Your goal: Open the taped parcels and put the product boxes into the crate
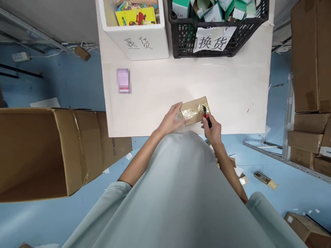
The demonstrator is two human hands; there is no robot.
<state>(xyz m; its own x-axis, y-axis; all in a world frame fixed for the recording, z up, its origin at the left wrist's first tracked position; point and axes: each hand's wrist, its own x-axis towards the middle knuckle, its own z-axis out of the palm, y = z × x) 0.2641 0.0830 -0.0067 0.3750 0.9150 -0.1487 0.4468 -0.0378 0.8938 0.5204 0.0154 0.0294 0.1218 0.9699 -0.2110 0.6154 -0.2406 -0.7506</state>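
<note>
A small brown cardboard box [192, 112] with shiny clear tape across its top lies near the front edge of the white table [181, 79]. My left hand [171, 119] grips its left end, fingers at the far side and thumb near the front corner. In my right hand [212, 130] is a black and red box cutter [207, 119], its dark blade over the taped right end of the box. Whether the blade has gone into the tape I cannot tell.
A white bin [144, 44] with colourful packages and a black crate [181, 41] of green-white boxes stand at the table's back. A blurred pink item [124, 81] lies left. A large open carton [77, 148] stands left; stacked cartons [307, 134] are at right.
</note>
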